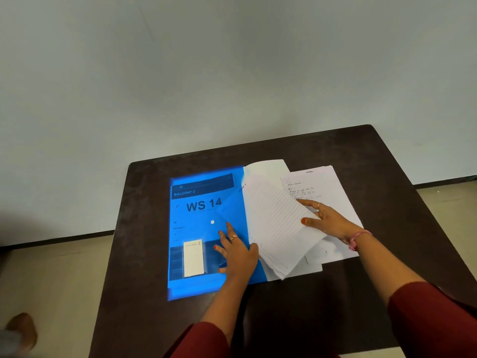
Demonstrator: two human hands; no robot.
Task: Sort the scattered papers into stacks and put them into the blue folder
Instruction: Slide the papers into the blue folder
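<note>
Two hands are busy on the dark table point(160, 254). The left hand point(236, 250) lies flat on the blue folder point(204, 228), fingers spread and straight, pressing it down so it will not slide. The right hand point(326, 219) holds a stack of lined papers point(273, 223): its thumb sits on top and the other fingers reach past the far edge, so the stack is lifted and bent a little.

The near edge of the stack touches the right side of the folder, just beside the left thumb. More papers point(327, 184) with writing lie flat on the table under and behind the right hand. One plain sheet point(265, 166) sticks out at the back.

It looks like the sorting is mostly done, and the step now is getting this stack into the folder. Whether the folder's mouth is open cannot be told from here. Next, the stack likely needs to slide left into the folder while the left hand keeps it still or lifts its flap. The papers left on the table must follow.
</note>
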